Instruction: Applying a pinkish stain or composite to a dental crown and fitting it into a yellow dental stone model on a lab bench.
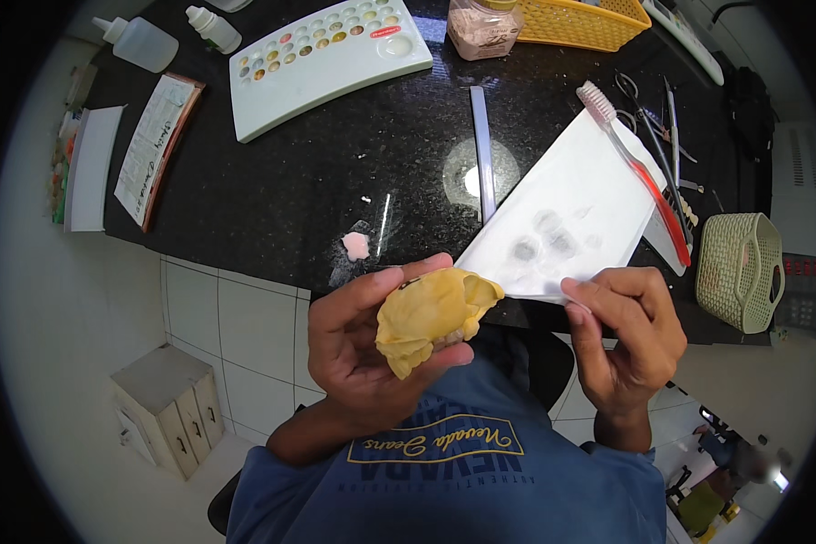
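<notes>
My left hand (354, 367) is closed around a lump of yellow, putty-like material (433, 310) with an uneven, folded rim. A greyish part shows at its lower edge; the rest of its underside is hidden. The thumb and forefinger of my right hand (633, 340) pinch the near corner of a folded white tissue (571, 195). Grey damp-looking spots mark the tissue. Across its right side lies a red toothbrush (642, 172) with pale bristles. A pale blue flat strip (483, 154) touches the tissue's left edge.
On the black speckled counter (290, 195) sit a pink blob (356, 246), a white palette box (335, 86), a jar of pinkish powder (483, 32), a yellow basket (580, 23) and a squeeze bottle (140, 43). Metal tools (648, 113) and a pale green basket (742, 272) are at right.
</notes>
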The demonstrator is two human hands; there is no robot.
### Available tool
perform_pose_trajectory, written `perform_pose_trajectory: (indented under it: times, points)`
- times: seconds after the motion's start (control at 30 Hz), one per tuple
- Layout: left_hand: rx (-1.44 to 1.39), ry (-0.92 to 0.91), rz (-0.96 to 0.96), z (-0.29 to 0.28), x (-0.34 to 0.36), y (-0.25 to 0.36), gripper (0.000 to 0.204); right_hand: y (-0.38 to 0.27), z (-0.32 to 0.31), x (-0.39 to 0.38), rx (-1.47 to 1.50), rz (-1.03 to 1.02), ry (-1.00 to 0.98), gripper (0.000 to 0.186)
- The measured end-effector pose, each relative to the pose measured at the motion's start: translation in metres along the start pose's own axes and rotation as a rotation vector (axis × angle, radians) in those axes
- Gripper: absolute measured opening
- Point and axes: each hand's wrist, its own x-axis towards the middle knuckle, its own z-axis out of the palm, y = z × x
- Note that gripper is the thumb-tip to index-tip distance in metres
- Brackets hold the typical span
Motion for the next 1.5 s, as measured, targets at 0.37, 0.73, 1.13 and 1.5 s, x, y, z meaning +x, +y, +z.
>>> perform_pose_trajectory:
  times: [0.37, 0.73, 1.13, 1.5]
  points:
    - [0.102, 0.039, 0.028, 0.01, -0.003, -0.004, 0.07, 0.004, 0.007, 0.02, -0.065, 0.046, 0.391, 0.014]
    - [0.152, 0.071, 0.0, 0.004, -0.008, 0.004, 0.073, 0.003, 0.007, 0.017, 0.001, -0.003, 0.121, 0.022]
    - [0.172, 0.231, -0.014, 0.003, -0.011, 0.007, 0.078, 0.039, -0.036, 0.041, -0.435, 0.047, 0.156, 0.018]
    - [0.141, 0.267, -0.112, 0.001, -0.019, 0.016, 0.078, 0.056, -0.037, 0.057, -0.502, 0.122, 0.113, 0.009]
